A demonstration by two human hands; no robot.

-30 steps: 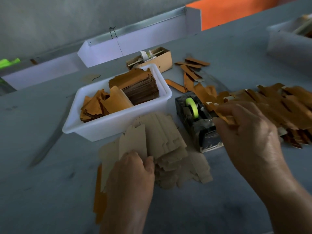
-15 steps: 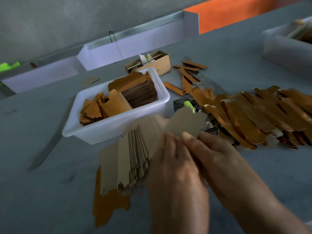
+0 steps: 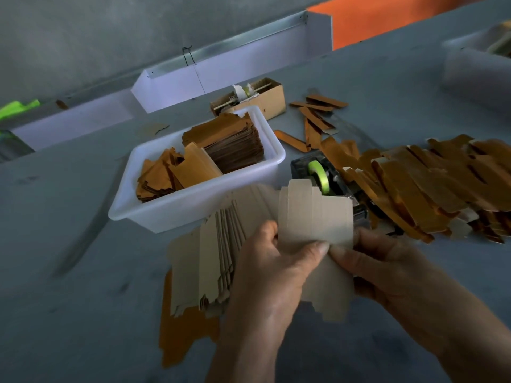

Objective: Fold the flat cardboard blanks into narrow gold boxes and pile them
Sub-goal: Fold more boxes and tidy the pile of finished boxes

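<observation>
Matt grey-brown cardboard blank (image 3: 315, 217) in my hands; glossy gold boxes (image 3: 431, 183) at 2 o'clock; smooth white plastic tub (image 3: 193, 208) at 11.

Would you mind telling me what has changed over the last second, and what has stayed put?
The right hand left the pile of gold boxes and came back to the middle. The left hand lifted one flat blank off the fanned stack. Both hands now pinch that blank, held up in front of the tape dispenser. The white tub, the stack and the dispenser stayed put.
</observation>
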